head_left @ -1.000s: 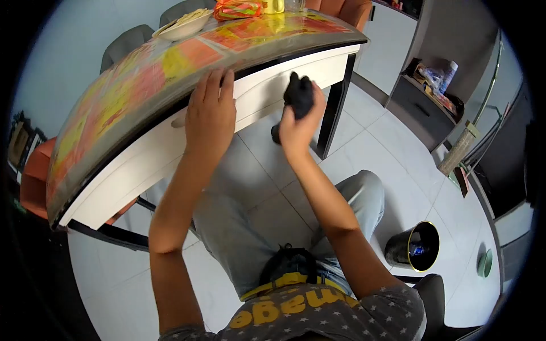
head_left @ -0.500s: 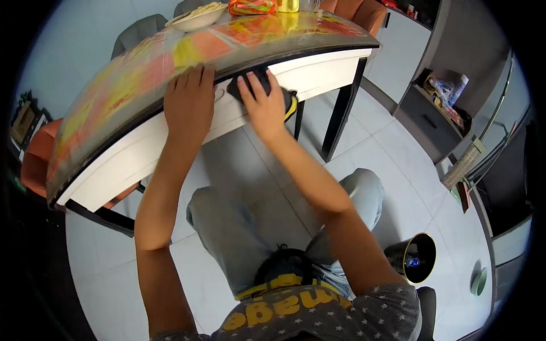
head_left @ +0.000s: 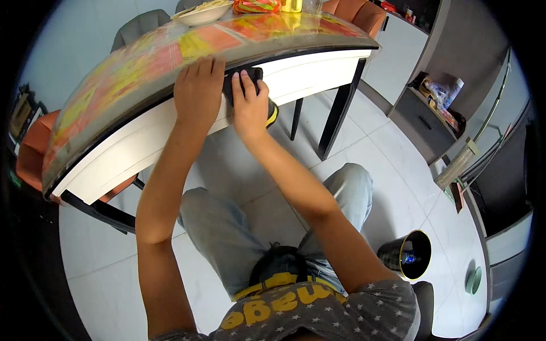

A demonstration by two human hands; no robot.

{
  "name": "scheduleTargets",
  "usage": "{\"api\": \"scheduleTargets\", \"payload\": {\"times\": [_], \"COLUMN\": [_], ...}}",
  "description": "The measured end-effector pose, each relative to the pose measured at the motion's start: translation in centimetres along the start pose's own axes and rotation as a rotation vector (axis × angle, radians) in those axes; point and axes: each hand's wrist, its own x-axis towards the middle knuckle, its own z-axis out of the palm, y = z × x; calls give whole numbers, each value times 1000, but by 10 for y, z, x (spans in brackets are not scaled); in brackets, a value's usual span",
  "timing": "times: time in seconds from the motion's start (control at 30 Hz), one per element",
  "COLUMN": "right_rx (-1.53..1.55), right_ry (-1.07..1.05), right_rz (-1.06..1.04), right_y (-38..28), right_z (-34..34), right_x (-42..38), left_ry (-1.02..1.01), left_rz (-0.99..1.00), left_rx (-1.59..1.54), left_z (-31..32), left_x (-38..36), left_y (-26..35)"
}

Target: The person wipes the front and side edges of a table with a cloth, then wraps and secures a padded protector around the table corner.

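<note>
My right hand (head_left: pixel 250 108) presses a black cloth (head_left: pixel 260 75) with yellow trim flat against the white front panel (head_left: pixel 313 77) of the table. Its fingers lie over the cloth, and part of the cloth hangs down beside the wrist. Close by on the left, my left hand (head_left: pixel 199 91) rests with its fingertips on the table's front edge, fingers side by side and stretched out, holding nothing. A colourful table cover (head_left: pixel 210 42) under a clear sheet lies on the tabletop.
On the tabletop stand a white bowl (head_left: pixel 202 15) of food and a red-and-green packet (head_left: pixel 256 5). Orange chairs (head_left: pixel 35 149) and a grey chair (head_left: pixel 139 28) surround the table. A black bin (head_left: pixel 392 254) and a green bowl (head_left: pixel 473 281) are on the tiled floor at right.
My right hand has slid left along the front panel with the cloth, closer to my left hand. My left hand has shifted slightly right along the edge. The view has moved a little.
</note>
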Motion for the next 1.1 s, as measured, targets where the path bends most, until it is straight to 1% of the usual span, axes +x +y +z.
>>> {"api": "scheduleTargets", "payload": {"times": [0.03,0.07,0.1,0.13,0.17,0.2,0.27,0.3,0.33,0.4,0.47,0.5,0.53,0.57,0.6,0.67,0.7,0.77,0.8,0.87,0.93,1.0,1.1], "right_rx": [-1,-10,-64,-119,-170,-220,-336,-229,-232,-130,-49,-47,-58,-49,-28,-66,-70,-67,-126,-206,-199,-193,-128], "right_ry": [23,-12,15,45,19,-9,17,-33,-37,53,11,-37,-35,60,-30,-2,1,-46,-26,38,22,3,-5], "right_rz": [-66,-162,-194,-224,-42,135,48,130,130,267,278,189,57,-72,-120,-263,-270,-429,-377,-148,-220,-232,-77], "right_y": [9,23,45,70,94,116,147,142,134,108,70,55,36,18,-1,9,20,50,71,110,134,144,139], "right_z": [1,-3,-1,2,-2,-10,-25,-27,-25,-13,-7,4,12,18,3,-3,-6,-7,1,-8,-21,-19,-17], "right_x": [-1,2,3,4,8,13,16,16,16,16,15,7,0,-7,-4,-2,1,4,4,14,22,23,16], "left_ry": [5,14,16,-65,-141,-133,-91,-90,-81,-75,-97,-93,-46,1,1,-12,-5,-48,-42,-145,-147,-164,-172], "left_rz": [8,16,13,-10,-35,-42,-40,-40,-41,-42,-62,-64,-49,-33,-30,-55,-59,-28,-25,-77,-87,-91,-124], "left_rx": [-24,-45,-44,-30,-17,-18,5,2,-21,-41,-29,-28,-25,-26,-32,-66,-68,-36,-37,-24,-32,-47,-56], "left_z": [-2,-4,-4,-5,-4,-3,0,0,-1,-3,-4,-1,3,5,4,0,1,3,2,-1,0,1,-7], "left_x": [0,1,1,1,1,1,1,1,1,-2,2,3,1,-1,-1,-2,-2,-2,-1,0,-1,1,1], "left_y": [-1,-2,-3,-3,-3,-2,0,0,0,1,2,0,-1,-1,-1,-1,-1,-4,-3,-1,-2,0,2]}}
